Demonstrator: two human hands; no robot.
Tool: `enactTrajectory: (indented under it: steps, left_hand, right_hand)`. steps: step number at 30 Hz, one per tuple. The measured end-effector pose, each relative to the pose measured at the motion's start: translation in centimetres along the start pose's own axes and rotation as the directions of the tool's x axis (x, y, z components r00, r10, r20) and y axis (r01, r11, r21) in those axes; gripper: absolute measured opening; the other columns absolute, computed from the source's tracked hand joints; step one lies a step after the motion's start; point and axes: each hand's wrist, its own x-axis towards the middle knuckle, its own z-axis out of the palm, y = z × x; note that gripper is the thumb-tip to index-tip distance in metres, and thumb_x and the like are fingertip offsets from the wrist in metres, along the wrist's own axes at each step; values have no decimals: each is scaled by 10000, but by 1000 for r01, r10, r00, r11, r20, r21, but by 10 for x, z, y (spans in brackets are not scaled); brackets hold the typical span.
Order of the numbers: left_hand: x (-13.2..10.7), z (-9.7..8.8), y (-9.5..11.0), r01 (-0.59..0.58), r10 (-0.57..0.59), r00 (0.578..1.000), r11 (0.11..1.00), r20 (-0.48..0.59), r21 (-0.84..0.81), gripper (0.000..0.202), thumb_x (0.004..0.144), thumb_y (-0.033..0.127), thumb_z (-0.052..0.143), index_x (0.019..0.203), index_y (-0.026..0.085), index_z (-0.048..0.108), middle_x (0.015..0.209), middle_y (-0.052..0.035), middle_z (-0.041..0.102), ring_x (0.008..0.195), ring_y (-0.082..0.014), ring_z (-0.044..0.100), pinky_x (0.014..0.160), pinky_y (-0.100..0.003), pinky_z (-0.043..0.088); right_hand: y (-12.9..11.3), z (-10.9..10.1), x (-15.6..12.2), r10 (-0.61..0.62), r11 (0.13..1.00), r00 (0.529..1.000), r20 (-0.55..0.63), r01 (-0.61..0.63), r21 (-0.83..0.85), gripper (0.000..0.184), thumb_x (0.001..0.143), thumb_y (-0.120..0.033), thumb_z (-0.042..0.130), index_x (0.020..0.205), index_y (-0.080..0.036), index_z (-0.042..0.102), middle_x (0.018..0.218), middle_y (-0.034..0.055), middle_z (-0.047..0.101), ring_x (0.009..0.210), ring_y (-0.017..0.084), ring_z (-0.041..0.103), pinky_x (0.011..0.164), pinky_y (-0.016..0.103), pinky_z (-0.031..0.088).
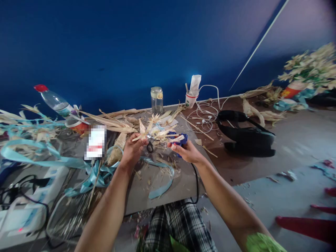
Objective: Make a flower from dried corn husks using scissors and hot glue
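My left hand [133,148] is closed around a flower made of dried corn husk [147,132], held above the low table [183,182]. My right hand [185,151] grips a blue glue gun [181,140], and its nozzle points left at the husk flower. A black cord [196,182] runs from the gun down over the table edge. Small black-handled scissors [150,147] lie just below the flower.
Light blue ribbon [78,162] and loose husk strips litter the table. A glass jar [156,99], a paper cup [191,98], white earphone cables [207,117], a black bag [246,136], a plastic bottle [55,101] and a white power strip [23,206] surround the work spot.
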Motion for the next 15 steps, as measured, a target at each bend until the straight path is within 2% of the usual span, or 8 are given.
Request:
enactTrajectory:
  steps: [3, 4, 6, 8, 10, 13, 15]
  left_hand:
    - [0, 1, 0, 5, -5, 1000, 1000, 2, -26, 272, 632, 257, 789, 750, 169, 560, 684, 9, 606, 635, -102, 567, 652, -247, 440]
    - [0, 1, 0, 3, -3, 1000, 999, 5, -34, 273, 628, 260, 792, 744, 170, 562, 679, 11, 603, 630, -101, 565, 645, -245, 439]
    - [0, 2, 1, -1, 2, 1000, 998, 5, -55, 284, 611, 263, 804, 726, 173, 562, 668, 16, 600, 616, -95, 558, 631, -238, 435]
    - [0, 4, 1, -5, 6, 1000, 997, 9, -75, 294, 597, 253, 813, 704, 174, 551, 659, 20, 600, 603, -88, 548, 620, -230, 428]
    - [0, 5, 2, -9, 12, 999, 996, 33, -89, 298, 598, 240, 813, 688, 173, 537, 652, 20, 602, 599, -85, 542, 620, -228, 421]
    - [-1, 5, 2, -28, 36, 996, 995, 87, -95, 302, 617, 248, 803, 672, 169, 517, 645, 14, 601, 609, -91, 543, 640, -242, 418]
    - [-1, 5, 2, -33, 43, 993, 995, 110, -91, 305, 627, 253, 798, 667, 170, 507, 641, 13, 601, 613, -96, 547, 655, -255, 419]
  right_hand:
    - [-1, -7, 0, 57, 997, 991, -125, -51, 52, 529, 724, -678, 578, 874, -177, 656, 764, 56, 638, 684, 164, 549, 606, 269, 428]
    - [0, -9, 0, 69, 998, 982, -177, -67, 16, 532, 740, -683, 551, 877, -179, 654, 749, 52, 632, 672, 166, 545, 598, 271, 424]
    - [1, -14, 4, 63, 978, 959, -275, -114, -173, 497, 787, -647, 508, 858, -176, 648, 737, 54, 619, 679, 178, 548, 608, 280, 423]
    - [4, -18, 8, 31, 872, 934, -355, -199, -447, 426, 821, -565, 506, 850, -162, 640, 809, 86, 626, 762, 210, 571, 676, 302, 434]
    - [8, -20, 11, 32, 693, 913, -406, -313, -650, 383, 830, -499, 520, 887, -139, 635, 924, 138, 623, 865, 251, 583, 759, 339, 434]
    - [13, -23, 12, 143, 466, 890, -433, -446, -764, 417, 831, -484, 522, 978, -109, 629, 1038, 197, 594, 963, 308, 579, 841, 418, 413]
    - [15, -24, 9, 214, 411, 893, -397, -451, -792, 446, 801, -492, 562, 1031, -117, 628, 1087, 202, 577, 1024, 337, 560, 883, 466, 389]
